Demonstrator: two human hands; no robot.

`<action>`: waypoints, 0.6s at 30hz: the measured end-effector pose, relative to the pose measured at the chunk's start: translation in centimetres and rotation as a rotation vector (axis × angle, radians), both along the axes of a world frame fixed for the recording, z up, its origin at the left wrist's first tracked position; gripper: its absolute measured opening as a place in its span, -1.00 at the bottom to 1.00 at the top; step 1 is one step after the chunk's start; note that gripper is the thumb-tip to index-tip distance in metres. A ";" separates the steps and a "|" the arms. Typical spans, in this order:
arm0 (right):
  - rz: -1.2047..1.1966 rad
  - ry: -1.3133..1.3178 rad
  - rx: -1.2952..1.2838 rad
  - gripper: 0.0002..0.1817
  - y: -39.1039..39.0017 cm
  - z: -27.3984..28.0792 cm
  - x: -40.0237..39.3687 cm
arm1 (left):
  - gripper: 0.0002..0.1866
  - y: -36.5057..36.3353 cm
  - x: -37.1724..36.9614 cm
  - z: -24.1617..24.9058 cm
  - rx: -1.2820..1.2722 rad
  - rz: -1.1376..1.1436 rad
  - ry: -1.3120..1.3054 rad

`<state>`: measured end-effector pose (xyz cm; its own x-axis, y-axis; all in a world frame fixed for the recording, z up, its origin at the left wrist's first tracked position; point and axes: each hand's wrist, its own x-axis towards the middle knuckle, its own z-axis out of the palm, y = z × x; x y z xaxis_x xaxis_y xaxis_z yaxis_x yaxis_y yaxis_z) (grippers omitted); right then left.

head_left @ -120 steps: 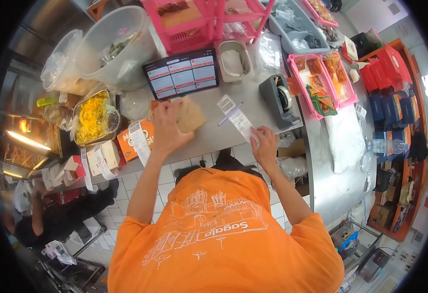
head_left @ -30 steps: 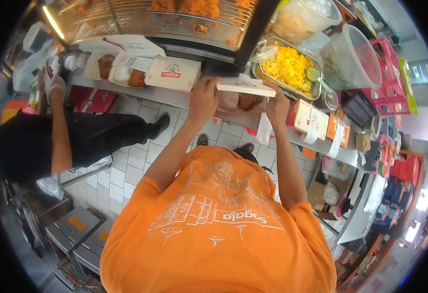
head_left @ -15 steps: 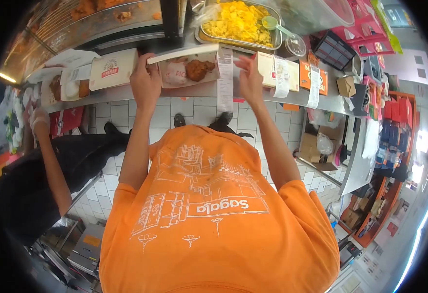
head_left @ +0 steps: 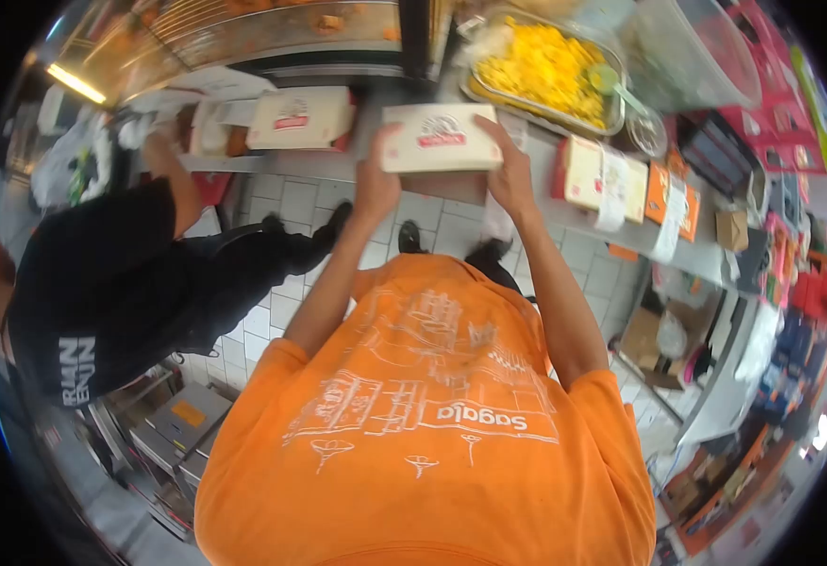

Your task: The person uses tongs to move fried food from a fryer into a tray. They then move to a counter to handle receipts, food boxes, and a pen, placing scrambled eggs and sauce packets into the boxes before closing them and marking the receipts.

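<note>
A white cardboard food box [head_left: 442,140] with red printing has its lid down at the counter's front edge. My left hand [head_left: 378,184] is closed on the box's left side, and my right hand [head_left: 509,174] grips the right side. What lies inside is hidden by the lid. A long paper receipt [head_left: 500,215] hangs just behind my right hand. Another lidded food box [head_left: 300,118] sits to the left. On the right are a box [head_left: 607,174] with a receipt over it and an orange box [head_left: 673,203], also with a receipt.
A metal tray of yellow chopped food [head_left: 541,71] with a green spoon [head_left: 604,78] stands behind. A co-worker in black [head_left: 140,274] reaches to the counter at left. A glass display case [head_left: 309,28] is at the back. A dark tablet [head_left: 720,156] stands at right.
The box, open before with fried chicken and a wrapped packet showing, now has its lid down. My right hand has come onto its side. The view has shifted, and the co-worker has leaned in.
</note>
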<state>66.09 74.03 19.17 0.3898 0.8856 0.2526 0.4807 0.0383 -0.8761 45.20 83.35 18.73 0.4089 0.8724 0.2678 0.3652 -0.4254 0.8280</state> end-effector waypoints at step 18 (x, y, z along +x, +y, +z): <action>0.362 -0.225 -0.330 -0.22 0.0 4.4 2.9 | -0.26 0.6 -1.4 3.8 0.145 -0.180 0.398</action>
<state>68.94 74.02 23.55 0.0131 0.9997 -0.0202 0.6651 -0.0238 -0.7464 43.81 83.95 22.51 0.6461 0.7433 0.1735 0.5528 -0.6124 0.5651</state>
